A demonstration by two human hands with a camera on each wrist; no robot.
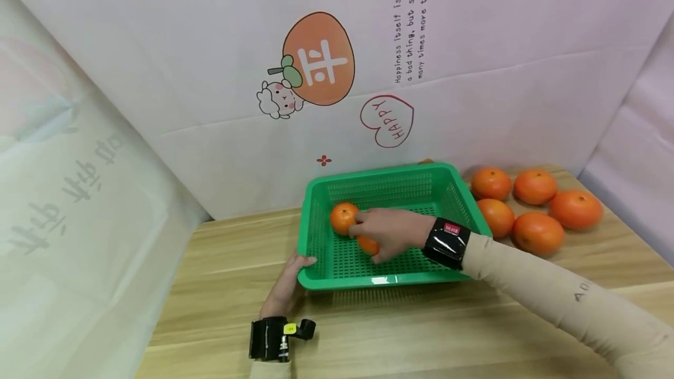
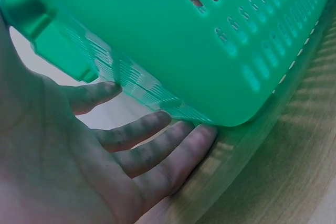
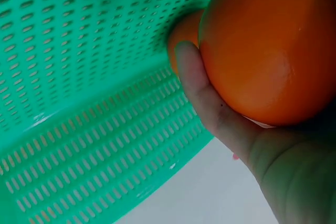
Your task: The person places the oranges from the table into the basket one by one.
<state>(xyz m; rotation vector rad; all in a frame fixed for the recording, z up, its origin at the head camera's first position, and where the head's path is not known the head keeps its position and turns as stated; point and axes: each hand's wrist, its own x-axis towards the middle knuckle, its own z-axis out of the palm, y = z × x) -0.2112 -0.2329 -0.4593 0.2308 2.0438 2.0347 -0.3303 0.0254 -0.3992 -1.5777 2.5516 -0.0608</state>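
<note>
A green perforated plastic basket (image 1: 389, 279) stands on the wooden table. Inside it, at the left, lies one orange (image 1: 344, 219). My right hand (image 1: 392, 230) reaches down into the basket and grips a second orange (image 1: 368, 244), beside the first. In the right wrist view the thumb lies along the gripped orange (image 3: 268, 45), with the other orange (image 3: 186, 32) partly hidden behind it. My left hand (image 1: 286, 279) holds the basket's front left corner, its thumb over the rim. In the left wrist view the fingers (image 2: 173, 150) touch the basket's outer wall (image 2: 157, 40).
Several oranges (image 1: 537, 233) sit grouped on the table to the right of the basket. The wooden table top (image 1: 226, 285) extends left and in front of it. A printed white sheet (image 1: 237, 162) hangs right behind the basket.
</note>
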